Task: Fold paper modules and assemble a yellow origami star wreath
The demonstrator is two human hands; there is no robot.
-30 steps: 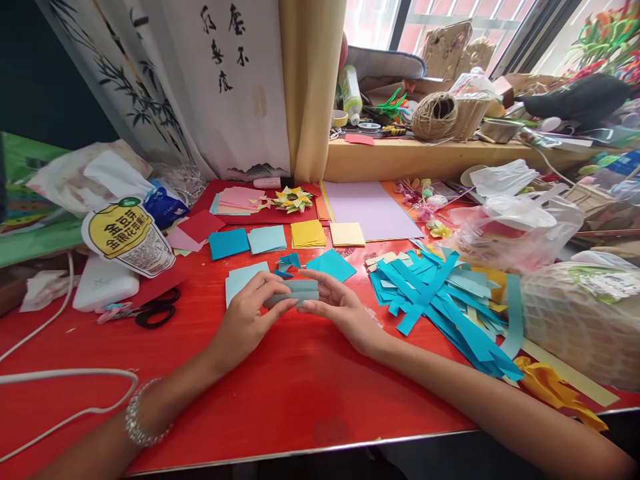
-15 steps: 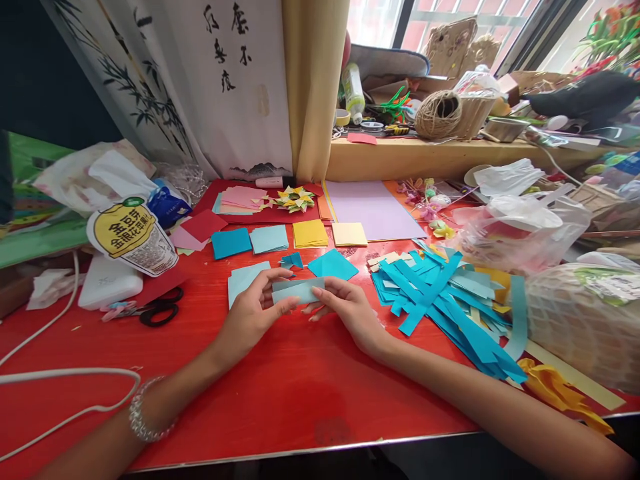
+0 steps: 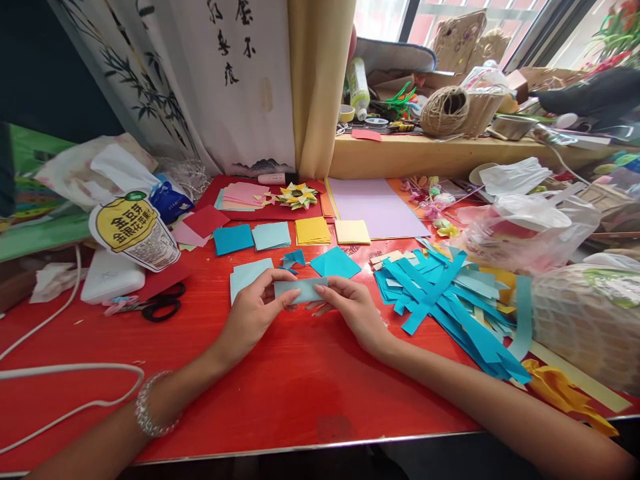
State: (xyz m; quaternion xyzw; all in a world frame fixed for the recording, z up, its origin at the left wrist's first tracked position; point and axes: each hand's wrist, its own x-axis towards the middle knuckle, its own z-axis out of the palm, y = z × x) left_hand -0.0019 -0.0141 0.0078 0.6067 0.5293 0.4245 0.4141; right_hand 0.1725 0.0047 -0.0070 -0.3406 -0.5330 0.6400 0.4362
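A light blue paper [image 3: 307, 291], folded into a narrow rectangle, is held level between both hands above the red table [image 3: 280, 400]. My left hand [image 3: 260, 303] pinches its left end, thumb in front and fingers behind. At the other end, my right hand [image 3: 350, 307] grips it the same way. Light blue square sheets [image 3: 243, 275] lie partly behind my left hand. Just beyond the held paper are a small folded dark blue piece [image 3: 293, 259] and a bright blue square [image 3: 335, 263].
Blue paper strips [image 3: 425, 293] are heaped on the right. Black-handled scissors [image 3: 164, 305] lie at left by a white power bank [image 3: 113, 279]. Paper stacks, such as the yellow one [image 3: 313, 231], line the back near a folded paper ring [image 3: 297, 196]. A white cable [image 3: 100, 368] crosses the left side.
The folded paper's two layers, slightly apart before, now lie closed together, and my thumbs press along it. The view has shifted slightly.
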